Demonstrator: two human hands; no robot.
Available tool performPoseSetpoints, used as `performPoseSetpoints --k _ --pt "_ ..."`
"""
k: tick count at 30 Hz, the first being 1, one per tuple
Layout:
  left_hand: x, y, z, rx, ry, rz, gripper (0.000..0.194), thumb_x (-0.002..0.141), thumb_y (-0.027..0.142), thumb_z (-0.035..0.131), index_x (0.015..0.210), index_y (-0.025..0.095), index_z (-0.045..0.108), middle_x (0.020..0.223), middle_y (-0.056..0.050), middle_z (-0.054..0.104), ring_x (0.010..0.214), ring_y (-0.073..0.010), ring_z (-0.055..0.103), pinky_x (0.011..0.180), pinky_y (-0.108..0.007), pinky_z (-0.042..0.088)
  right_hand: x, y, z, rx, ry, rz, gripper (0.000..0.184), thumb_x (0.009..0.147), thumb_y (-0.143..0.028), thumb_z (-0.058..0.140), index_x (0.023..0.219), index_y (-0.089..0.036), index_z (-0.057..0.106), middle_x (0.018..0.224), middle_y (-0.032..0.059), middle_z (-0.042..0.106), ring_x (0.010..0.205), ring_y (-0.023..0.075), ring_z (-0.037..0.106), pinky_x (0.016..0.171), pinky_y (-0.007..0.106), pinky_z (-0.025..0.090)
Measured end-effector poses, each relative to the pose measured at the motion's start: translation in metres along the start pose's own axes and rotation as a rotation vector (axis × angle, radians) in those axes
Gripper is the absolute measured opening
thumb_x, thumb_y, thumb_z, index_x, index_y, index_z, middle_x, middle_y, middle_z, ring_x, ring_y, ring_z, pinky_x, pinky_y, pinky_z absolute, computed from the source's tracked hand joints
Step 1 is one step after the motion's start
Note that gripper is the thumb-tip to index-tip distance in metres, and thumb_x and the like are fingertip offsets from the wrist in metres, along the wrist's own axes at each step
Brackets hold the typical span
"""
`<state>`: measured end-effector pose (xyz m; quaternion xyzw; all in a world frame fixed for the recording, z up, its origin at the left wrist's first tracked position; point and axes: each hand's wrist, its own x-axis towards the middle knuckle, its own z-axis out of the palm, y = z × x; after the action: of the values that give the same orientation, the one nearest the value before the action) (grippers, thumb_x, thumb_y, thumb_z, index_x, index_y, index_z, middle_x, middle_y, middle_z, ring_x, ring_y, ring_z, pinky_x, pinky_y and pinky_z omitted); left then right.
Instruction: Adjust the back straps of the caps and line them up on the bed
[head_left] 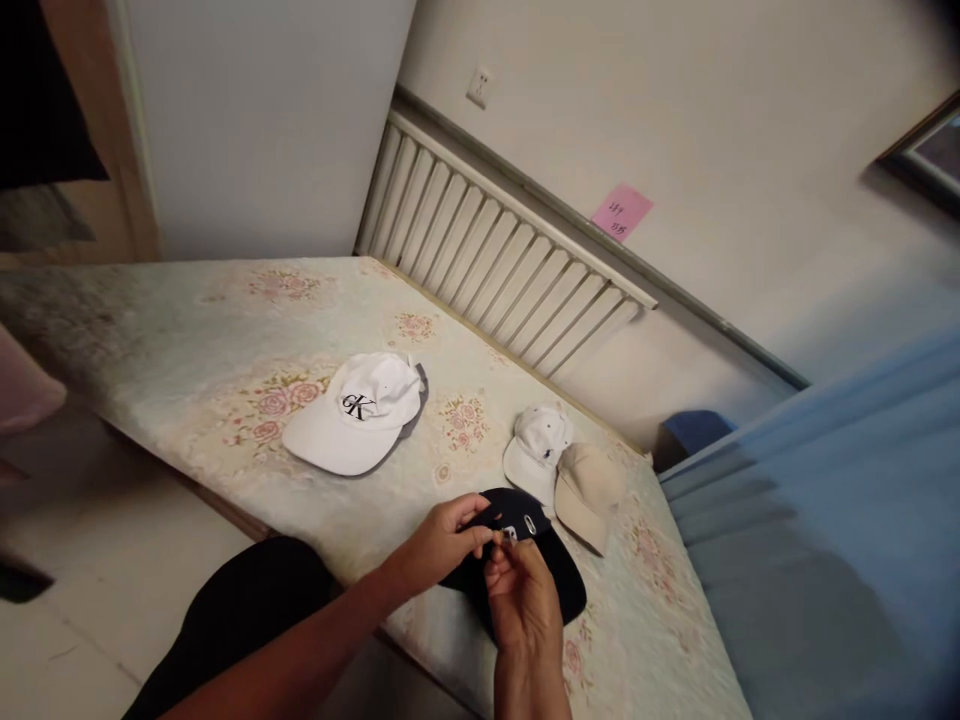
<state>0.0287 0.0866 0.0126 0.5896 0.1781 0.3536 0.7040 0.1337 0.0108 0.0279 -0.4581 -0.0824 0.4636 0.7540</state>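
Note:
A black cap lies on the flowered mattress near its front edge. My left hand pinches the cap's back strap, fingers closed on it. My right hand meets it from below, fingers curled on the same strap by the metal buckle. Just beyond lie a small white cap and a beige cap, touching each other. A larger white cap with a black logo rests further left on the mattress.
A white radiator runs along the wall behind the mattress, with a pink note above it. A blue curtain hangs at the right. My dark-clothed knee is at the mattress edge, over a pale tiled floor.

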Motion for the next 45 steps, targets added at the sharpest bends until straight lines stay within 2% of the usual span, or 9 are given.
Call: performPoseSetpoints --k 6,9,12,16,21,26,32,39,45 --pt "-0.017 0.008 0.023 0.273 0.159 0.079 0.011 0.077 0.026 0.056 0.077 0.016 0.059 0.073 0.001 0.057 0.073 -0.0136 0.050 0.068 -0.023 0.039 -0.016 0.000 0.000 -0.083 -0.020 -0.031 0.026 0.055 -0.018 0.078 0.070 -0.016 0.057 0.056 -0.0054 0.059 0.045 0.0046 0.052 0.043 0.014 0.043" --pt "-0.020 0.009 0.028 0.270 0.197 0.027 0.010 0.075 0.026 0.056 0.077 0.017 0.059 0.073 0.001 0.057 0.073 -0.0142 0.051 0.068 -0.023 0.039 -0.020 0.000 -0.001 -0.212 0.065 -0.093 0.043 0.058 -0.023 0.076 0.096 -0.015 0.059 0.062 -0.0018 0.065 0.046 0.0077 0.056 0.042 0.016 0.043" --pt "-0.022 0.008 0.031 0.243 0.223 -0.015 0.009 0.073 0.025 0.055 0.076 0.017 0.057 0.072 0.002 0.057 0.071 -0.0137 0.050 0.065 -0.023 0.038 -0.023 0.003 -0.004 -0.352 0.104 -0.202 0.075 0.063 -0.027 0.072 0.130 -0.015 0.043 0.064 -0.0007 0.068 0.049 0.0122 0.060 0.044 0.020 0.046" --pt "-0.024 0.006 0.033 0.258 0.237 -0.049 0.011 0.073 0.027 0.055 0.076 0.016 0.055 0.068 0.003 0.052 0.064 -0.0116 0.047 0.058 -0.021 0.036 -0.027 0.006 -0.010 -0.506 0.058 -0.326 0.081 0.069 -0.031 0.067 0.140 -0.016 0.032 0.062 -0.0027 0.067 0.053 0.0148 0.062 0.048 0.023 0.050" --pt "-0.026 -0.001 0.033 0.272 0.235 -0.077 0.012 0.074 0.029 0.053 0.077 0.017 0.053 0.068 0.004 0.052 0.059 -0.0102 0.046 0.053 -0.021 0.034 -0.028 0.004 -0.012 -0.580 0.021 -0.393 0.065 0.073 -0.029 0.062 0.133 -0.016 0.044 0.065 -0.0016 0.068 0.051 0.0131 0.060 0.046 0.022 0.049" --pt "-0.023 -0.005 0.031 0.277 0.273 -0.086 0.017 0.076 0.034 0.051 0.073 0.017 0.050 0.063 0.004 0.050 0.055 -0.0103 0.046 0.049 -0.021 0.034 -0.024 0.006 -0.013 -0.646 -0.032 -0.348 0.031 0.073 -0.034 0.061 0.093 -0.011 0.067 0.063 0.0037 0.068 0.057 0.0160 0.064 0.052 0.025 0.051" --pt "-0.026 0.005 0.030 0.250 0.254 -0.080 0.030 0.084 0.043 0.042 0.072 0.017 0.052 0.060 0.004 0.049 0.049 -0.0090 0.044 0.045 -0.021 0.034 -0.024 0.006 -0.014 -0.657 -0.076 -0.338 0.030 0.069 -0.036 0.067 0.088 -0.012 0.067 0.072 0.0059 0.070 0.062 0.0179 0.066 0.057 0.027 0.052" --pt "-0.028 0.014 0.027 0.134 0.294 -0.096 0.037 0.085 0.046 0.040 0.081 0.014 0.056 0.060 0.003 0.051 0.044 -0.0065 0.041 0.042 -0.019 0.031 -0.027 0.006 -0.009 -0.620 -0.175 -0.317 0.036 0.067 -0.030 0.068 0.099 -0.014 0.068 0.082 0.0062 0.072 0.071 0.0179 0.067 0.066 0.029 0.053" --pt "-0.027 0.011 0.029 0.096 0.256 -0.114 0.028 0.083 0.040 0.042 0.085 0.015 0.053 0.063 0.002 0.057 0.041 -0.0056 0.044 0.039 -0.018 0.030 -0.023 0.008 -0.013 -0.683 -0.039 -0.346 0.027 0.067 -0.037 0.069 0.080 -0.013 0.069 0.067 0.0037 0.069 0.060 0.0146 0.061 0.055 0.025 0.047"
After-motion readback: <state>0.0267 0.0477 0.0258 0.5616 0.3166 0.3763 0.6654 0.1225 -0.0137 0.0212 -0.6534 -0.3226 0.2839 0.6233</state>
